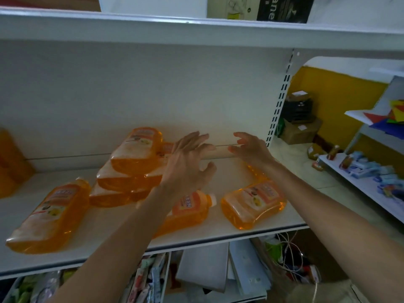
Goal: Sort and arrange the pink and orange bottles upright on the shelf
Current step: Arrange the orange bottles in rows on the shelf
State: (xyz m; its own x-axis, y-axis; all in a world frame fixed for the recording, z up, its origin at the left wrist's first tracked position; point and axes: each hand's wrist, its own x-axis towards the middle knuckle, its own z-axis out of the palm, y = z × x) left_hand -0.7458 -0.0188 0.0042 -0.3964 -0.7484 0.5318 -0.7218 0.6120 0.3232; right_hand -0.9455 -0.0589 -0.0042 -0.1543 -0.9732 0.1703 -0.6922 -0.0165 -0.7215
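Observation:
Several orange bottles lie on their sides on the white shelf (229,171). A pile of them (135,165) is stacked in the middle. One orange bottle (50,215) lies at the front left. Another with a white cap (190,206) is partly hidden under my left forearm, and one more (253,204) lies at the front right. My left hand (188,162) hovers above the shelf beside the pile, fingers spread, holding nothing. My right hand (251,147) reaches toward the back right, fingers loosely bent, empty. No pink bottle shows.
An orange bottle or container (11,158) stands blurred at the far left edge. The shelf above (196,29) hangs low overhead. A slotted upright (279,101) ends the shelf on the right. Below are packets and papers (207,270). A side rack with goods (371,173) stands right.

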